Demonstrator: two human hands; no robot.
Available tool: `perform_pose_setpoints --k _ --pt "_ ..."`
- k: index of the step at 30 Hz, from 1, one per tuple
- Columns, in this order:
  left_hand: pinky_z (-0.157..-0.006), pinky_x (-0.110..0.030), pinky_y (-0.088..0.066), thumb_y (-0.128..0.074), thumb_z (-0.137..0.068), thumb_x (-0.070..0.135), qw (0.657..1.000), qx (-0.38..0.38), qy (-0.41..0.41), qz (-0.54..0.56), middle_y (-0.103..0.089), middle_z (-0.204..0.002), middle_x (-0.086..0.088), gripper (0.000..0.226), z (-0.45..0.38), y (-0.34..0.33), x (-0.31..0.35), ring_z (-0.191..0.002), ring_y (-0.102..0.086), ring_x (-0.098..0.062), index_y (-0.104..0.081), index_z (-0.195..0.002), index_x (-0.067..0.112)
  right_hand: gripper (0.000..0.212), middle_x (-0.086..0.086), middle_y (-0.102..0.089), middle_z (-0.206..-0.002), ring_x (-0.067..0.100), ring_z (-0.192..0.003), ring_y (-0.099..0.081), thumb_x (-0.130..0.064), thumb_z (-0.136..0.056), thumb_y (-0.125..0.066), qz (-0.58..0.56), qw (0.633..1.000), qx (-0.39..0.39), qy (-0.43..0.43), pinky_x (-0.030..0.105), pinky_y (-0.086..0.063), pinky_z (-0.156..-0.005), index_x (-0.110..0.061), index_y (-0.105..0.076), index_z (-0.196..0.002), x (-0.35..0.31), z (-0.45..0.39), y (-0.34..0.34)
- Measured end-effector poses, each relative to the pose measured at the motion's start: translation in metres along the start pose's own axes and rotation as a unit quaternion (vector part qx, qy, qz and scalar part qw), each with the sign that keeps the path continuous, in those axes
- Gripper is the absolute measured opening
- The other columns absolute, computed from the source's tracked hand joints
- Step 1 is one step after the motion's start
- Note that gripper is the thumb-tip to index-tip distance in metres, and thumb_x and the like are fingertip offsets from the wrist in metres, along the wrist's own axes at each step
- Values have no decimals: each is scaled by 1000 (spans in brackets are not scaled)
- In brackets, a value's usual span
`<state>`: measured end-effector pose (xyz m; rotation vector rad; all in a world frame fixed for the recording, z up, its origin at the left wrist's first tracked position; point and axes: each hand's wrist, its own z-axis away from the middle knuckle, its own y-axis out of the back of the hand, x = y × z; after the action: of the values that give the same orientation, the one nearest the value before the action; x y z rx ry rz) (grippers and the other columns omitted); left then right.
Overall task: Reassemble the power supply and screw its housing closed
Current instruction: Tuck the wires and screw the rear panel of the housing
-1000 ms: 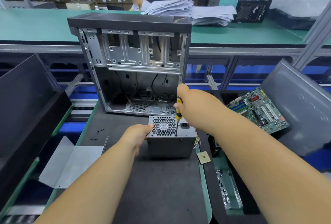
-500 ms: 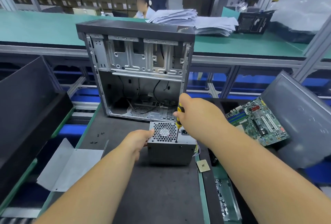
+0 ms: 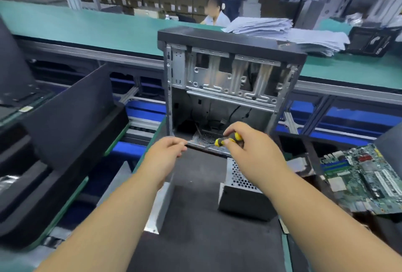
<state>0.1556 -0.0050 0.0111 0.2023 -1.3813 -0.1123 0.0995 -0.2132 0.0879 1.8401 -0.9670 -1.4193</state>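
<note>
The grey power supply (image 3: 241,181) with its perforated top stands on the black mat, partly under my right forearm. Neither hand touches it. My right hand (image 3: 252,150) hovers above and behind it and grips the yellow-and-black screwdriver (image 3: 228,139) by the handle. The tool lies roughly level and its thin shaft points left. My left hand (image 3: 167,152) is raised beside it, fingers curled, and its fingertips pinch at the tip of the shaft. Whether a screw sits between them is too small and blurred to tell.
An open computer case (image 3: 228,80) stands upright just behind my hands. A green motherboard (image 3: 359,176) lies at the right. A bent metal plate (image 3: 161,204) rests by my left forearm. Black foam trays (image 3: 65,123) fill the left, and a person sits behind the green bench (image 3: 87,25).
The screwdriver came up off the power supply and turned from upright to level. My left hand left the supply's side and rose to the tool's tip. The view swung left.
</note>
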Motion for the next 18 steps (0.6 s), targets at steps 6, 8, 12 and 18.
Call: perform_pose_setpoints --k 6,8,12,18 --pt "-76 -27 -49 -54 -94 26 997 65 17 -46 -71 -87 18 21 -11 70 -23 -93 -64 -13 -70 -85 34 8 -11 -57 -78 14 -73 -55 -37 -94 -53 -22 996 -88 11 32 -45 -63 -36 -55 -102 -30 -29 -66" --pt "-80 -31 -52 -55 -91 28 996 72 28 -54 -71 -90 16 21 -19 95 -35 -93 -65 -14 -70 -81 38 10 -11 -55 -76 14 -73 -54 -38 -94 -52 -6 992 -126 20 30 -39 -58 -36 -55 -103 -47 -45 -97" --pt "-83 -35 -53 -57 -89 29 995 56 23 -74 -71 -91 10 18 -25 107 -43 -93 -66 -18 -69 -80 40 12 -13 -54 -77 17 -71 -53 -39 -95 -49 20 985 -169 12 28 -33 -54 -36 -54 -106 -54 -54 -124" --pt "-51 -16 -44 -57 -90 27 995 49 24 -88 -69 -89 12 20 -37 128 -50 -83 -63 -7 -68 -80 41 12 -8 -59 -84 17 -65 -52 -38 -97 -47 40 975 -217 -12 28 -37 -55 -35 -52 -108 -64 -68 -153"
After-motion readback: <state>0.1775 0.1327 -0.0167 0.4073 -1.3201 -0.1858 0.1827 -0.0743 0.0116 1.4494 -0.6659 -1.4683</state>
